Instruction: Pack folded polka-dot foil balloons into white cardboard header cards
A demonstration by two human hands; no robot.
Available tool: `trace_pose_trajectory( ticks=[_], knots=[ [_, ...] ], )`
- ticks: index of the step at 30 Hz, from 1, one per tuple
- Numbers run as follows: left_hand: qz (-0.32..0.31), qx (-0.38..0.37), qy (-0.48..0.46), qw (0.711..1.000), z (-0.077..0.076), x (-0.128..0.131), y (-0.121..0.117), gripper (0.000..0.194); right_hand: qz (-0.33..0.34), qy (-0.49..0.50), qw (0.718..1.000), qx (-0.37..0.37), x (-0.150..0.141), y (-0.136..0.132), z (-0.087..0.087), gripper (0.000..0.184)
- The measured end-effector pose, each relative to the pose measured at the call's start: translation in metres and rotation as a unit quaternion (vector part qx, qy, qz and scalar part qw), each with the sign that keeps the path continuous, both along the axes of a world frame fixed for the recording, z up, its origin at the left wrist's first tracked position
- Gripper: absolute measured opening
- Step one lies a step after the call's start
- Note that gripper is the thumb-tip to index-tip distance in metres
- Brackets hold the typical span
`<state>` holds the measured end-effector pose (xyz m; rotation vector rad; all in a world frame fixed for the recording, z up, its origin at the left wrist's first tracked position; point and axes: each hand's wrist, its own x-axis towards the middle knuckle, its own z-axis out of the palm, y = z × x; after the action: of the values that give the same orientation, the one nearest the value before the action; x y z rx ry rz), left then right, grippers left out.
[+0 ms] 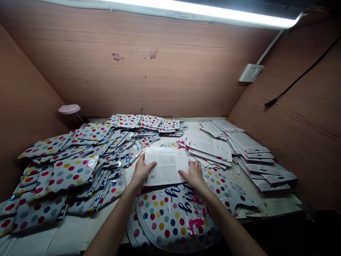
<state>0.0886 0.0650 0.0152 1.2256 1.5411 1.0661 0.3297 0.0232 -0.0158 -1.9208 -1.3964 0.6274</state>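
A white printed card with dense small text lies between my two hands, over polka-dot sheets. At its left edge, my left hand grips it with the thumb on top. My right hand pinches the right edge, thumb also on the printed face and fingers bent. Under the card and my forearms are flat polka-dot sheets with rounded edges and blue and pink lettering. Just behind my right hand is a loose pile of printed cards; its lower part is hidden by other cards.
Folded polka-dot packs are heaped along the left, with more stacks at the back. Fanned card stacks stand on the right. A pink-lidded container is at back left. Wooden panels enclose the table; a black cable hangs right.
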Motion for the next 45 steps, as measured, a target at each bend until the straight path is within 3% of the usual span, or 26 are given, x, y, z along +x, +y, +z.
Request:
trace_pose_trajectory(
  ticks=[2, 4, 7, 9, 14, 19, 22, 28, 34, 39, 45],
  knots=[
    [-0.034, 0.014, -0.031, 0.999, 0.011, -0.006, -0.022, 0.057, -0.003, 0.030, 0.999, 0.017, -0.002, -0.004, 0.005, 0.072],
    [-0.041, 0.039, -0.056, 0.997, 0.021, -0.014, -0.047, 0.057, 0.032, 0.152, 0.987, 0.047, 0.002, -0.012, 0.014, 0.074],
    [-0.007, 0.117, -0.058, 0.991, 0.022, -0.026, -0.080, 0.050, 0.118, 0.354, 0.925, 0.074, 0.004, -0.033, 0.023, 0.050],
    [0.009, 0.135, -0.060, 0.989, 0.013, -0.031, -0.094, 0.042, 0.145, 0.383, 0.910, 0.066, 0.000, -0.049, 0.021, 0.033],
    [0.020, -0.036, -0.143, 0.989, -0.007, -0.030, -0.112, 0.034, 0.109, 0.405, 0.907, 0.036, -0.009, -0.076, 0.019, 0.033],
    [0.061, -0.064, -0.199, 0.976, 0.018, -0.021, -0.135, 0.060, 0.126, 0.529, 0.837, -0.058, -0.005, -0.090, 0.055, 0.041],
    [0.080, -0.092, -0.207, 0.971, 0.034, -0.016, -0.148, 0.060, 0.112, 0.543, 0.829, -0.076, -0.005, -0.097, 0.069, 0.046],
    [0.099, -0.103, -0.214, 0.966, 0.043, -0.012, -0.163, 0.056, 0.123, 0.558, 0.814, -0.105, -0.008, -0.106, 0.067, 0.042],
    [0.092, -0.095, -0.202, 0.970, 0.053, -0.012, -0.168, 0.074, 0.113, 0.551, 0.819, -0.112, -0.005, -0.108, 0.066, 0.039],
    [0.087, -0.090, -0.187, 0.974, 0.050, -0.012, -0.169, 0.075, 0.117, 0.559, 0.813, -0.117, -0.004, -0.107, 0.065, 0.034],
    [0.086, -0.092, -0.205, 0.971, 0.042, -0.012, -0.167, 0.057, 0.153, 0.621, 0.752, -0.160, 0.001, -0.112, 0.061, 0.037]
  ],
)
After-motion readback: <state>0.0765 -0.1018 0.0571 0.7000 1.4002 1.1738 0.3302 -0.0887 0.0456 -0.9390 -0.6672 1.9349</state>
